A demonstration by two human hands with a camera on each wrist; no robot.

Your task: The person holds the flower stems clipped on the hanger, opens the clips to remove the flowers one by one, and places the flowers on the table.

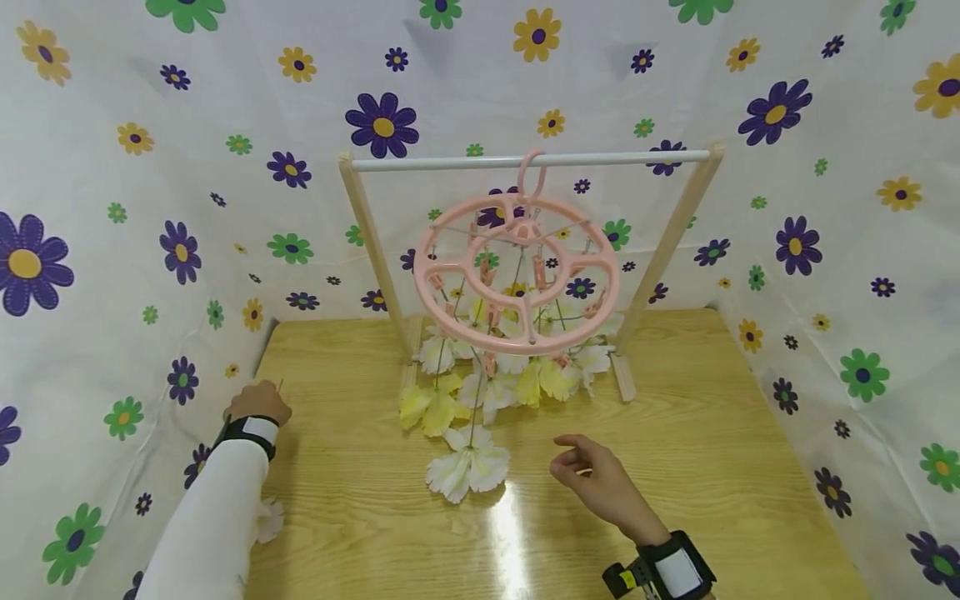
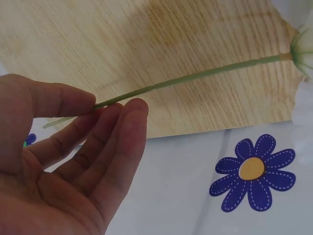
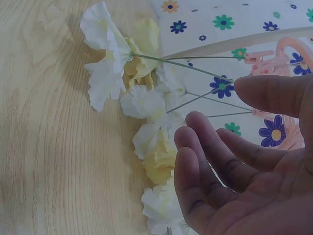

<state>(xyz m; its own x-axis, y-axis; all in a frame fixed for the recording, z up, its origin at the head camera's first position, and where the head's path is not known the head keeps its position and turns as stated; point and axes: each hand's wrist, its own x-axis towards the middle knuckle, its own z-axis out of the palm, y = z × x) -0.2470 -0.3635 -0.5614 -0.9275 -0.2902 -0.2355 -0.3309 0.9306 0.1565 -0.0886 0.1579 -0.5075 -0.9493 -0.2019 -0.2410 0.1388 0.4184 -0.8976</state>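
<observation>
Between thumb and fingertips, my left hand [image 2: 83, 142] pinches the green stem [image 2: 195, 75] of an artificial flower whose white bloom [image 2: 305, 49] shows at the right edge of the left wrist view. In the head view that left hand [image 1: 258, 403] is over the table's left side, the white petals [image 1: 270, 521] partly hidden behind the sleeve. My right hand [image 1: 596, 479] hovers with loosely bent fingers, holding nothing. To its left hangs a white flower [image 1: 468, 462], lowest of several white and yellow flowers clipped head down to a round pink clip hanger [image 1: 517, 343].
The hanger hooks over a white rod [image 1: 450, 163] on a stand with wooden posts [image 1: 675, 233]. Pink clips [image 1: 540, 272] dangle beneath its ring. A flower-printed sheet [image 1: 825, 208] walls in the wooden table [image 1: 345, 500] at the back and both sides.
</observation>
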